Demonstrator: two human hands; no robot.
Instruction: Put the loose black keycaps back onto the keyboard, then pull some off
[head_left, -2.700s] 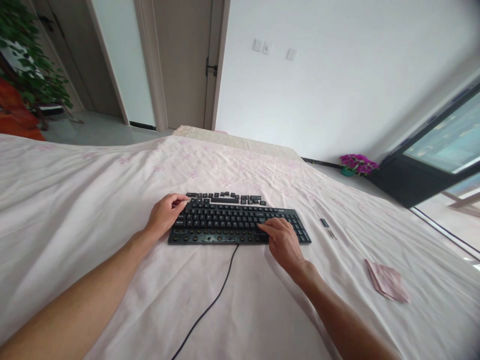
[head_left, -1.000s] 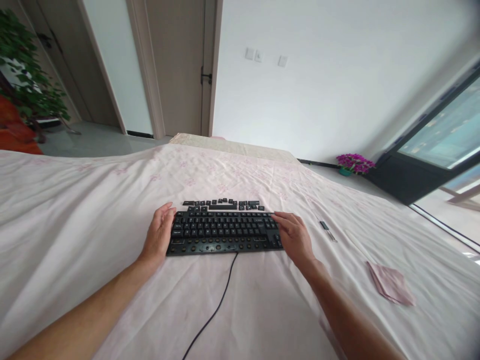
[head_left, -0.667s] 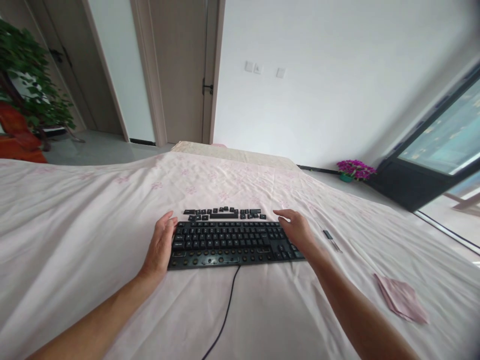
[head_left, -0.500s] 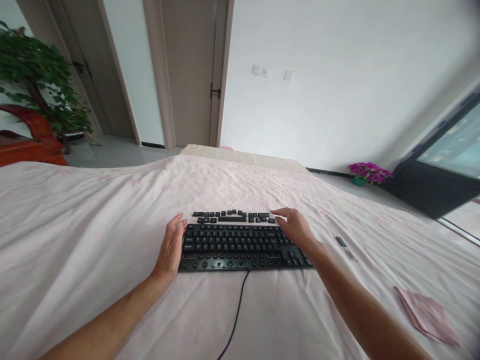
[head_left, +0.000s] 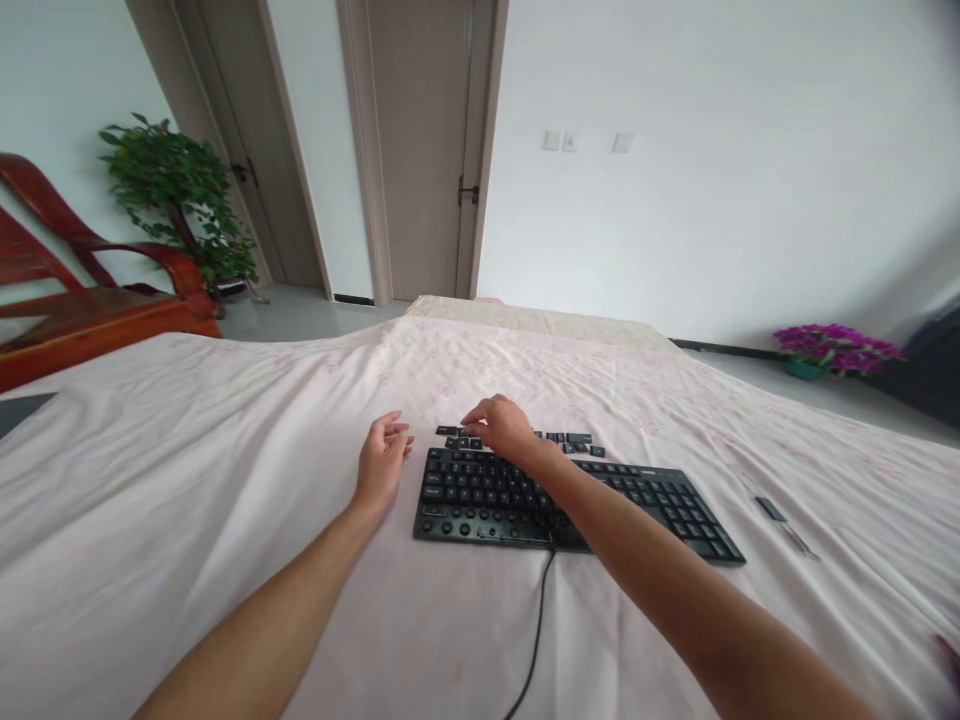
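A black keyboard [head_left: 645, 500] lies on a pale pink sheet, its cable [head_left: 536, 630] trailing toward me. Several of its front-row keycaps are off, leaving round sockets. A row of loose black keycaps [head_left: 574, 440] lies just beyond its far edge. My right hand [head_left: 504, 428] reaches across the keyboard's left half and hovers over the left end of that keycap row, fingers curled down; whether it grips a cap is hidden. My left hand [head_left: 382, 466] rests on the sheet just left of the keyboard, fingers loosely curled, holding nothing.
A small black tool [head_left: 771, 510] and a thin metal piece [head_left: 797, 541] lie on the sheet to the right of the keyboard. A red wooden chair [head_left: 82, 300] and a green plant [head_left: 184, 200] stand at the back left, purple flowers [head_left: 832, 348] at the back right.
My right hand has moved from the keyboard's right end across to the left part of the loose keycap row. My left hand has come off the keyboard's left edge. The view has swung left.
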